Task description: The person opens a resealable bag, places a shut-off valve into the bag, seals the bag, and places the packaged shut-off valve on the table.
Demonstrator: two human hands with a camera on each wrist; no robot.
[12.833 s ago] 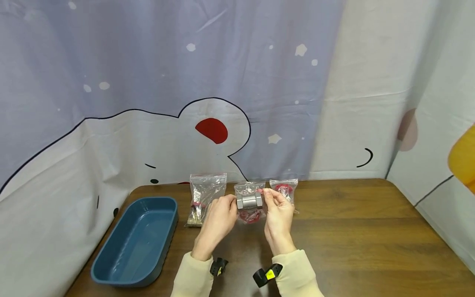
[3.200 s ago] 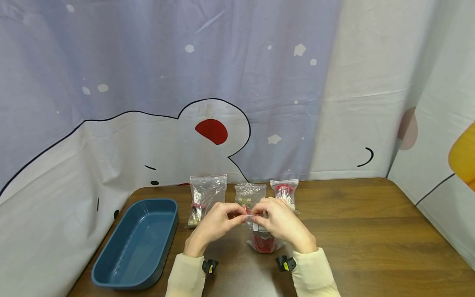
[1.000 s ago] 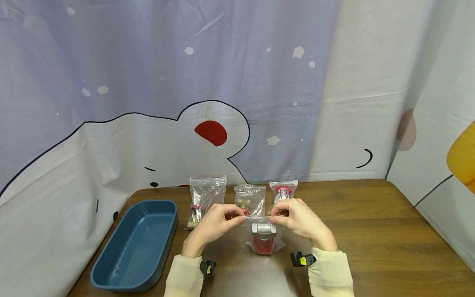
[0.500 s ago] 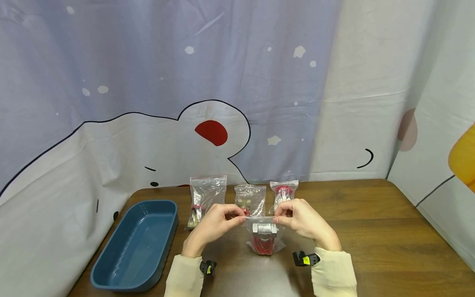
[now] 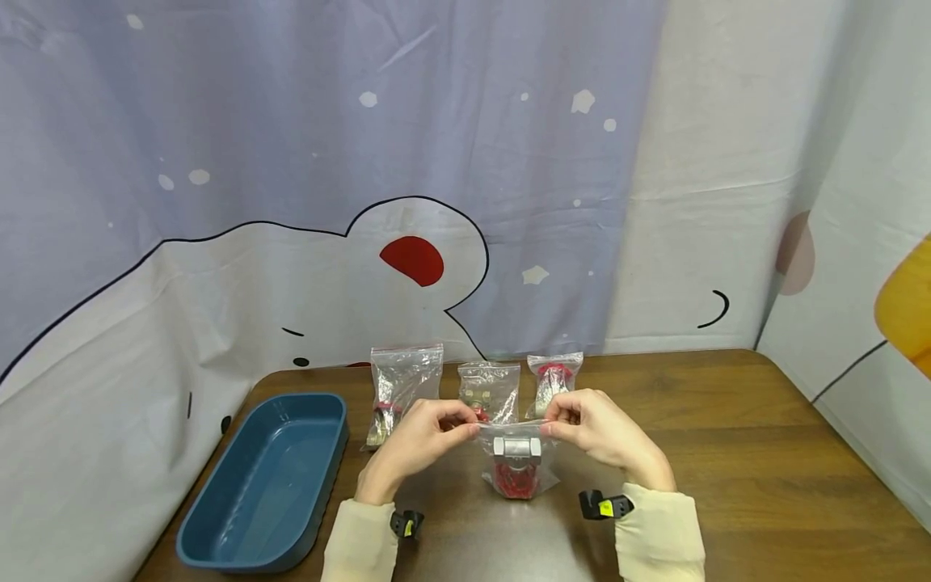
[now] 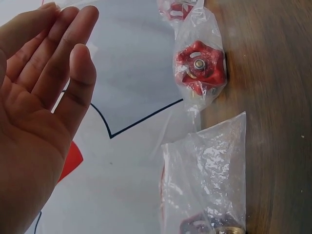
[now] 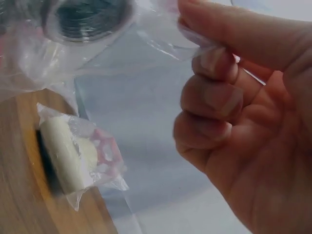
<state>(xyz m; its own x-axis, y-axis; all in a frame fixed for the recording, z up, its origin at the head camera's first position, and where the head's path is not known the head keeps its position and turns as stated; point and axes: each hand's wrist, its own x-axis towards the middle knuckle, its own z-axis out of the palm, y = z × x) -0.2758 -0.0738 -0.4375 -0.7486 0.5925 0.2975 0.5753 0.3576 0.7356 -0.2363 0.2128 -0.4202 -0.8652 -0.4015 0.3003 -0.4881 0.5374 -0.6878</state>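
A clear zip-lock bag (image 5: 547,475) holds a gate valve (image 5: 517,450) with a silver hexagonal-ended body and a red handwheel below it. In the head view my left hand (image 5: 418,444) pinches the left end of the bag's top edge between thumb and fingertips. My right hand (image 5: 607,436) pinches the same edge near its right end, so the mouth is stretched straight between them. The left wrist view shows my left hand (image 6: 44,87) with the pinch point near the top border. Up close in the right wrist view, the valve's threaded opening (image 7: 90,19) shows through the plastic.
Behind my hands lie a large bagged valve (image 5: 385,416), a brass valve in a middle bag (image 5: 502,388) and a pale-bodied valve in a right bag (image 5: 558,380). A blue tray (image 5: 330,477) stands on the left of the wooden table (image 5: 727,453). A printed curtain (image 5: 553,202) hangs behind.
Earlier the hands held the valve higher, in front of the middle bag. It now sits lower and nearer. My right hand has moved rightward along the bag's top edge; the left has stayed put.
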